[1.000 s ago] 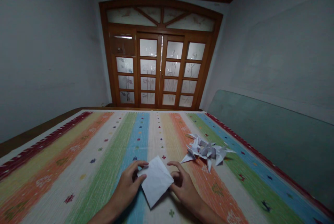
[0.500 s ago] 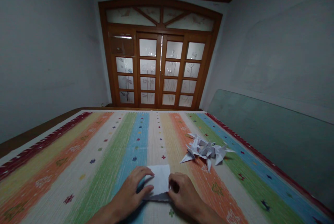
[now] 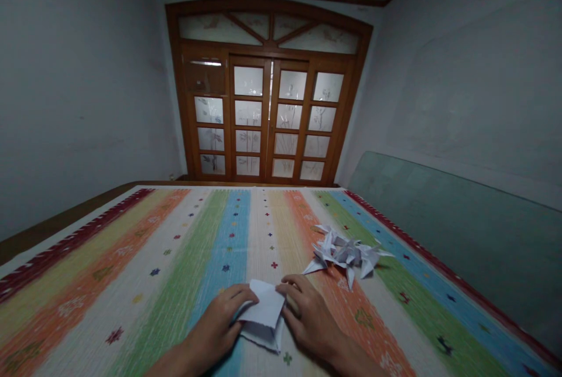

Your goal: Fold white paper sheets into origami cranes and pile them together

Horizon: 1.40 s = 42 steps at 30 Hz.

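Between my hands, low in the head view, is a small folded sheet of white paper point(image 3: 263, 305). Its layers gape at the near edge, where a lower flap sticks out towards me. My left hand point(image 3: 223, 315) pinches the paper's left side, fingers on top and thumb at the near left edge. At the right side, my right hand point(image 3: 305, 312) grips the paper, its fingertips at the far right corner and along the right edge. Beyond my right hand lies a heap of several folded white paper cranes point(image 3: 349, 254).
A striped, multicoloured cloth point(image 3: 175, 271) covers the table. A pale green panel point(image 3: 448, 219) runs along the table's right side. Wooden doors with glass panes point(image 3: 267, 113) stand past the far edge, between grey-white walls.
The paper has turned and tilted a little, and its near layers have parted. My right hand has shifted its fingers up to the far right corner. The left hand has barely moved.
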{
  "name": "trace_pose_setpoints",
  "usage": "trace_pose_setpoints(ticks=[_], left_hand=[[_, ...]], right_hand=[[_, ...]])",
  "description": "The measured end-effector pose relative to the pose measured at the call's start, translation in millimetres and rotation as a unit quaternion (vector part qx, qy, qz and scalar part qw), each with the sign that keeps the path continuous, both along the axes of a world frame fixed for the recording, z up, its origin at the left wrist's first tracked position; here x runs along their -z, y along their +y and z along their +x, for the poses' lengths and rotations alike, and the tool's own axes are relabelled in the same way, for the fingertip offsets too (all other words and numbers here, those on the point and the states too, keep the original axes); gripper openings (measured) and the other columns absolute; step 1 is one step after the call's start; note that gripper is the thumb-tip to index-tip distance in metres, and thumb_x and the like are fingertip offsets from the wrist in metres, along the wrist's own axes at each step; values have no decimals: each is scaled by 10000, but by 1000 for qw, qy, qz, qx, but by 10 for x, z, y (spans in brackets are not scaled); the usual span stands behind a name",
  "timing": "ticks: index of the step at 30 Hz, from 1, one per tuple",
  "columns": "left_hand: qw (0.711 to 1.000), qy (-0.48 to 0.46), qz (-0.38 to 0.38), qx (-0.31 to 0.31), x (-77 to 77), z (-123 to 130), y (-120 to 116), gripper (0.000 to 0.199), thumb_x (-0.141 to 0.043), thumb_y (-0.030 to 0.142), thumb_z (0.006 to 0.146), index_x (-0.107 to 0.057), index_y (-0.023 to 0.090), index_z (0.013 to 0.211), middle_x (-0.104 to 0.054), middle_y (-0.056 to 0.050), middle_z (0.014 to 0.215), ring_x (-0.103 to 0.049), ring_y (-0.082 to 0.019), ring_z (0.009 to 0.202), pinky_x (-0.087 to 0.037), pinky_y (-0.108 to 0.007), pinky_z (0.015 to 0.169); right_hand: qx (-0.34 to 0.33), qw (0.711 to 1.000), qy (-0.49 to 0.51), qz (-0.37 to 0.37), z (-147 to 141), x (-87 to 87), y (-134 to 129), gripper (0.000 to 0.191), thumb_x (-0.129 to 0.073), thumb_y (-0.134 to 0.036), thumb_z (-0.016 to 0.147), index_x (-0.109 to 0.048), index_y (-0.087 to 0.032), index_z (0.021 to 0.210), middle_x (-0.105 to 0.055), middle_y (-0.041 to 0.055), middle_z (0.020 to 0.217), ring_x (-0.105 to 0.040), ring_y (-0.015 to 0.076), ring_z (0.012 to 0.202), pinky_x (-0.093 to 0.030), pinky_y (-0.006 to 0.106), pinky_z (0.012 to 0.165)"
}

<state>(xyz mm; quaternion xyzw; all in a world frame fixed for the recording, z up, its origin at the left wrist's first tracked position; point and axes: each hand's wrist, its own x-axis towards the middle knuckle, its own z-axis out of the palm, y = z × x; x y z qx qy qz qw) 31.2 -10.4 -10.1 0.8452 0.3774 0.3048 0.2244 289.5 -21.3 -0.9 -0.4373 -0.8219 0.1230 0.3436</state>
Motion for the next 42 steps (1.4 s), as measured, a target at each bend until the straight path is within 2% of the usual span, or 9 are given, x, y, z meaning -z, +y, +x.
trace_pose_setpoints(ticks=[7, 11, 14, 17, 21, 26, 31, 35, 42], left_hand=[[998, -61, -33, 1, 29, -13, 61, 520, -503, -5, 733, -698, 249, 1142, -755, -60, 1174, -677, -252, 1140, -504, -401, 1018], [994, -87, -55, -48, -51, 75, 53, 257, -561, 117, 867, -729, 224, 1030, -781, -65, 1044, -722, -252, 982, -544, -369, 902], [991, -89, -46, -90, -102, 135, 29, 174, -585, 217, 905, -741, 222, 982, -786, -72, 971, -730, -275, 926, -543, -379, 858], [988, -89, -56, -109, -137, 170, 9, 184, -580, 258, 904, -737, 213, 988, -787, -72, 909, -732, -283, 858, -539, -370, 805], [984, -89, -92, -120, -181, 198, 0, 217, -565, 287, 905, -725, 192, 1017, -769, -44, 806, -715, -261, 743, -517, -327, 720], [982, -98, -104, -120, -174, 230, -2, 232, -539, 285, 903, -728, 192, 1000, -775, -61, 880, -718, -271, 822, -514, -332, 771], [984, -111, -62, -124, -88, 246, -3, 237, -541, 180, 820, -740, 204, 946, -746, -84, 923, -689, -281, 868, -523, -372, 822], [982, -115, -39, -143, -34, 234, 10, 316, -531, 139, 787, -737, 212, 1015, -700, -83, 948, -665, -267, 849, -530, -375, 798], [984, -118, -46, -129, -109, 271, -31, 286, -528, 198, 832, -739, 202, 1026, -714, -106, 951, -665, -291, 891, -531, -403, 830]], right_hand=[[-11, 1000, -18, -23, -3, 21, -4, 290, -588, -61, 840, -758, -196, 1032, -729, 89, 985, -644, 247, 942, -519, 349, 818], [18, 1000, -15, -19, -42, 60, -10, 175, -620, -75, 846, -755, -187, 845, -704, 73, 880, -636, 223, 851, -490, 316, 740], [46, 999, -4, -15, -80, 110, 5, 160, -636, -109, 879, -715, -178, 759, -694, 71, 836, -635, 218, 818, -471, 308, 716], [73, 997, 9, -24, -109, 123, 19, 142, -649, -102, 866, -696, -180, 756, -690, 63, 815, -637, 222, 813, -462, 305, 724], [106, 991, 27, -71, -128, 83, 23, 132, -638, -71, 831, -710, -167, 884, -685, 53, 813, -624, 212, 762, -455, 295, 710], [99, 990, 64, -81, -154, 104, 26, 200, -587, -63, 822, -701, -155, 958, -693, 68, 845, -642, 220, 768, -460, 291, 709], [86, 987, 96, -92, -188, 135, 34, 217, -539, -94, 860, -698, -142, 998, -729, 98, 899, -684, 239, 829, -480, 307, 762], [90, 985, 103, -102, -195, 117, 29, 191, -544, -145, 874, -706, -142, 976, -729, 95, 862, -676, 238, 784, -474, 308, 732], [73, 982, 122, -125, -243, 98, -20, 203, -547, -150, 869, -720, -151, 975, -731, 77, 841, -663, 218, 739, -454, 286, 687]])
